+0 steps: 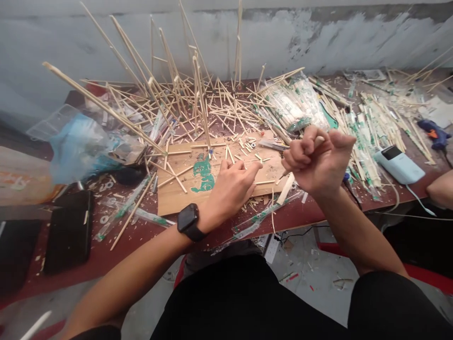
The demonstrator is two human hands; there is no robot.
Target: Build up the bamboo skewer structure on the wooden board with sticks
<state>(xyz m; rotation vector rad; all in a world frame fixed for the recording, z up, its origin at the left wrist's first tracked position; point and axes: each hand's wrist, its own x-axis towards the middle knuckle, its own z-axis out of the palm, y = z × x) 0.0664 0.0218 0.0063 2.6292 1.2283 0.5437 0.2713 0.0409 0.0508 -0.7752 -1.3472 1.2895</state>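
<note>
My left hand [233, 186], with a black watch [188, 219] on its wrist, is low over the wooden board [170, 200]. Its fingers are bent, with thumb and forefinger close to a short piece of stick near the board's right part; what they grip, if anything, is too small to name. Raised to the right of the board, my right hand [318, 163] has its palm turned up and its fingers curled around a light wooden stick [319, 140]. Thin sticks and a green print [203, 174] show on the board.
Tall joined sticks [198, 94] rise behind the board. Packs of sticks [290, 101], a light blue power bank [401, 164] and a blue glue gun [433, 134] are at the right. A black phone [69, 231] lies left. Another person's arm [442, 189] shows at the right edge.
</note>
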